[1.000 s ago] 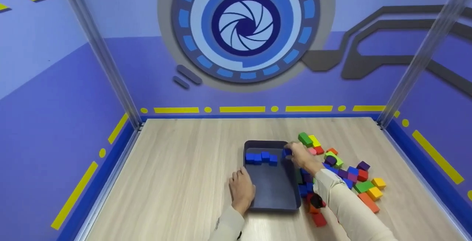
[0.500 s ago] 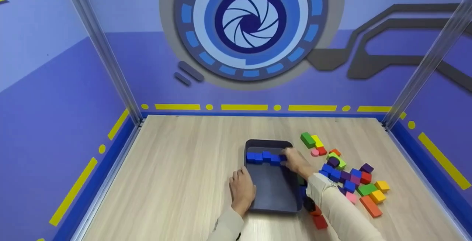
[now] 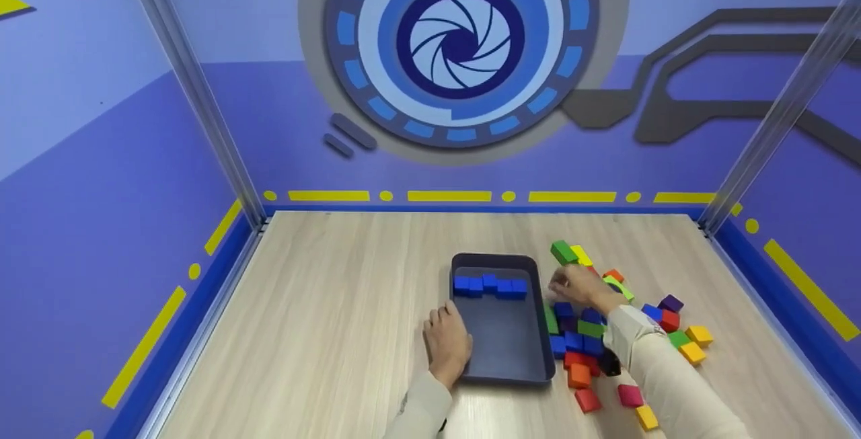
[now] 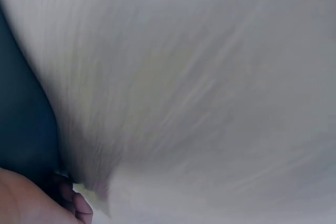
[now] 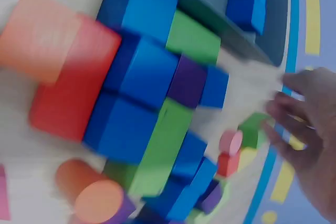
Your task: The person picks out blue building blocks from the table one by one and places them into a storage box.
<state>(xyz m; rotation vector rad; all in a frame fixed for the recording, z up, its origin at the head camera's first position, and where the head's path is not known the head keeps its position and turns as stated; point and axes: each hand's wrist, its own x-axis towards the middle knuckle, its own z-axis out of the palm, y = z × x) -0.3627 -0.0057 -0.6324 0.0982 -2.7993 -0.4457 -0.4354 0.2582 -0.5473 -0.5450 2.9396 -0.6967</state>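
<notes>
Just right of the tray point(image 3: 508, 348): the right hand point(image 3: 582, 288) hangs above the table point(image 3: 350, 331), fingertips turned left toward the tray's right wall.
Right-hand fingers: slightly bent and apart in the right wrist view, with nothing showing between them.
Loose blue cubes point(image 3: 573, 341): bunched on the table beside the tray's right wall, lying toward the person from those fingertips; the right hand is clearly the nearer, since the tray stands between them and the left.
Wall-side green block point(image 3: 551, 319): just beside the tray; its long axis seems to follow the right wall.
Blue row point(image 3: 490, 284): five cubes inside the tray's far part, lined up side to side, the middle one a little farther back; it lies left of the right fingertips, across the wall.
Left hand point(image 3: 449, 343): at the tray's left wall, fingers bent down outside it; whether they grip or only rest, I cannot tell.
Deciding relation: in my judgement, the right wall, as loose cubes and row sit on opposite sides and any path between must clear its rim.
</notes>
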